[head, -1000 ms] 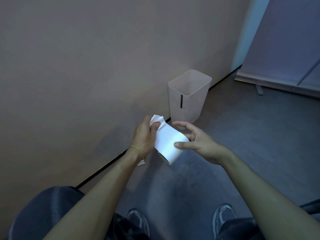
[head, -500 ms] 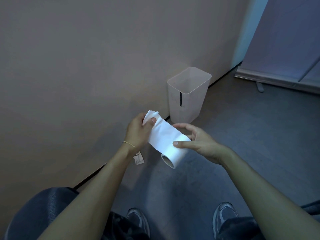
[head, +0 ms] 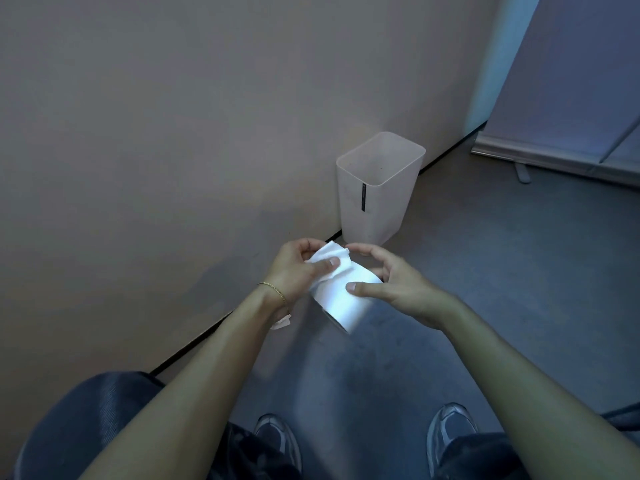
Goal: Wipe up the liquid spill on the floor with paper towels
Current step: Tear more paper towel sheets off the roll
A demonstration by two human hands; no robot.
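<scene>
Head view: just in front of the waste bin (head: 374,202), the right hand (head: 398,289) curls round the paper towel roll (head: 341,299). The left hand (head: 294,271) pinches the loose sheet (head: 329,254), now bunched back against the roll rather than stretched out. Judgement: sheet gathering continues; wiping not begun.

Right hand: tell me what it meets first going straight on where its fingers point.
Holding the paper towel roll, the right hand points up-left at the left hand, which pinches the loose sheet. It would probably meet that hand first; the wall lies beyond, though depth is unclear.
</scene>
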